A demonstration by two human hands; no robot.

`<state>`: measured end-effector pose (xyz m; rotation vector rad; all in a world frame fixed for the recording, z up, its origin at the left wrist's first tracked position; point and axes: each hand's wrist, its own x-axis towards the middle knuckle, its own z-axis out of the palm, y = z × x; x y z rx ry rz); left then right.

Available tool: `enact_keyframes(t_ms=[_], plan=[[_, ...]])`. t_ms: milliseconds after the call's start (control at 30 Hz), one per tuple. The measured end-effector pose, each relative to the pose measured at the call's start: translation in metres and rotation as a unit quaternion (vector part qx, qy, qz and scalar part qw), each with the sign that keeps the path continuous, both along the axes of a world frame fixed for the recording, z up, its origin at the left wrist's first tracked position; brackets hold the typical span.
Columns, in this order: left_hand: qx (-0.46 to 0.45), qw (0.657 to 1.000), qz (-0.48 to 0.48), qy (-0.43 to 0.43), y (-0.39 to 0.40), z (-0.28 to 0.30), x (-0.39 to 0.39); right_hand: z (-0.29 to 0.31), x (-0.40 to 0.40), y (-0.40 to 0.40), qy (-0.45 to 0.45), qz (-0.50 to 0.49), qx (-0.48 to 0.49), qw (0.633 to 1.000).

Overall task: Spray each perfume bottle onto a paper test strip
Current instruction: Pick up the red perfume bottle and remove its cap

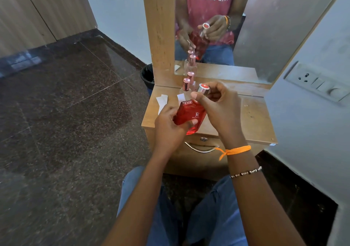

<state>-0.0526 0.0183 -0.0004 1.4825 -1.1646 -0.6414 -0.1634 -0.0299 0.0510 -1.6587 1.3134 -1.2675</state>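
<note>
Our left hand wraps around the bottom part of the red perfume bottle. The thumb lies across the front of the glass and the other fingers curl behind it. Our right hand is at the top of the same bottle. Its thumb and fingers pinch the shiny silver cap, which has a red circle on its end. We cannot tell if the cap is on tight or partly off. The bottle leans, with its top pointing up and to the right. We hold it in the air above the front left part of the counter, not touching the wood.

On our right wrist we wear an orange thread and a thin bead bracelet.

Past the bottle, near the back left corner of the counter, stand two clear bottles with pink caps, close together. Just beside them, along the left edge, lie white paper strips, flat on the wood. One more strip shows just above the red bottle.

A mirror stands at the back edge of the counter. In it we see the hands, the red bottle and a pink shirt. Below the front edge there is a drawer with a curved metal handle. A switch plate sits on the wall at the right. A black bin stands on the dark floor by the counter's left side. Our blue jeans show at the bottom.
</note>
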Motion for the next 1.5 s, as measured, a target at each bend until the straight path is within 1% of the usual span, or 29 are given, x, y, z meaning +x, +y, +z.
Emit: enact_keyframes(t_ms=[100,167,233,300,333,367,433,467,533,600,667,767,900,1000,1067,1100,1167,1233,1333,1367,1433,1500], plan=[[0.014,0.999,-0.039,0.024,0.0,0.002,0.006,0.002,-0.005,-0.001,0.01,0.045,0.003,0.999],[0.047,0.993,-0.079,0.069,-0.001,0.004,0.013,0.001,-0.011,-0.003,-0.003,0.092,0.015,0.996],[0.084,0.978,-0.135,0.132,0.0,0.005,0.02,0.003,-0.017,-0.006,-0.045,0.155,0.051,0.986],[0.11,0.962,-0.177,0.174,0.001,0.004,0.025,0.008,-0.023,-0.009,-0.057,0.23,0.074,0.969],[0.11,0.962,-0.176,0.177,0.001,0.004,0.024,0.01,-0.025,-0.011,-0.046,0.257,0.073,0.963],[0.099,0.969,-0.157,0.165,0.001,0.004,0.021,0.011,-0.027,-0.012,-0.039,0.272,0.069,0.959],[0.056,0.99,-0.081,0.106,0.0,0.003,0.01,0.01,-0.025,-0.013,-0.039,0.254,0.065,0.964],[0.035,0.996,-0.04,0.076,-0.001,0.003,0.004,0.008,-0.021,-0.012,-0.038,0.221,0.055,0.973],[0.013,0.999,0.014,0.035,-0.002,0.004,-0.004,0.003,-0.009,-0.008,-0.022,0.113,0.023,0.993],[0.009,1.0,0.026,-0.006,-0.003,0.004,-0.006,0.0,-0.001,-0.003,-0.024,0.016,-0.003,1.0],[0.009,1.0,0.012,-0.014,-0.005,0.004,-0.004,0.0,0.0,-0.002,-0.028,-0.02,-0.016,0.999],[0.024,0.999,-0.026,0.034,-0.007,0.004,0.003,-0.001,-0.006,-0.006,-0.021,0.012,-0.012,1.0],[0.058,0.988,-0.083,0.121,-0.009,0.004,0.01,-0.005,-0.012,-0.013,-0.072,0.099,0.013,0.992],[0.102,0.964,-0.152,0.193,-0.008,0.004,0.018,-0.002,-0.022,-0.019,-0.101,0.198,0.038,0.974],[0.126,0.946,-0.197,0.225,-0.006,0.002,0.02,0.0,-0.027,-0.021,-0.107,0.263,0.059,0.957],[0.13,0.941,-0.208,0.232,-0.005,0.001,0.02,0.0,-0.029,-0.022,-0.113,0.289,0.068,0.948],[0.121,0.949,-0.186,0.225,-0.003,-0.001,0.015,0.0,-0.032,-0.023,-0.121,0.318,0.078,0.937],[0.092,0.97,-0.124,0.188,-0.003,-0.001,0.008,0.0,-0.031,-0.022,-0.113,0.298,0.074,0.945],[0.051,0.992,-0.045,0.108,-0.005,0.002,0.001,-0.004,-0.026,-0.019,-0.067,0.165,0.023,0.984],[0.041,0.996,-0.036,0.077,-0.006,0.004,0.0,-0.006,-0.025,-0.019,-0.055,0.134,0.012,0.989],[0.03,0.998,-0.041,0.042,-0.006,0.005,0.0,-0.007,-0.023,-0.02,-0.058,0.117,0.017,0.991],[0.043,0.995,-0.06,0.069,-0.005,0.004,0.001,-0.006,-0.025,-0.022,-0.068,0.135,0.036,0.988]])
